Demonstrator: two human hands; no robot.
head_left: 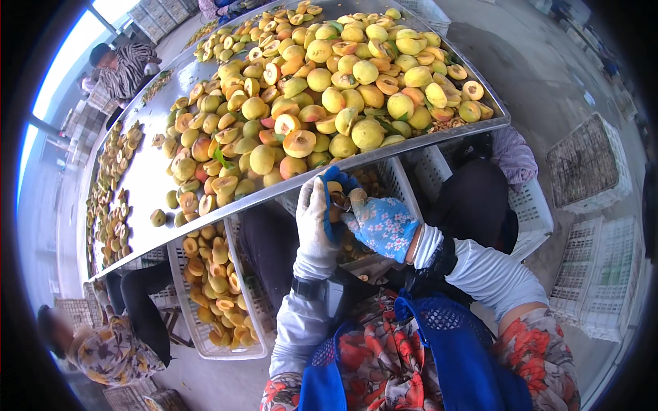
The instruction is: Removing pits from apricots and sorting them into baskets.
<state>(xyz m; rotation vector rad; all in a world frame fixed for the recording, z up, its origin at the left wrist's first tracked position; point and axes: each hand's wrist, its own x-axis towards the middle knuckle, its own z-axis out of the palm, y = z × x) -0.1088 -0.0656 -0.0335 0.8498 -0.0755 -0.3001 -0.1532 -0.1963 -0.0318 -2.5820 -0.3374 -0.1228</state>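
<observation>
At the near edge of a metal table, my left hand [317, 214], in a white glove with blue on the palm side, is closed around a piece of yellow peach [334, 187]. Close against it is my right hand [385, 225], in a blue flowered glove with its fingers curled in at the fruit. Whatever the right fingers grip is too hidden to make out. Beyond both hands, a large heap of whole and cut yellow peaches [331, 101] covers much of the tabletop. Several cut ones show a brown pit or hollow.
The metal table's raised rim [384, 152] runs just past my hands. A white crate [259, 342] of peach halves stands left of my legs; another crate [536, 218] is at right. Stacked crates [595, 274] stand further right. A seated person [113, 349] and another person [130, 72] are at left.
</observation>
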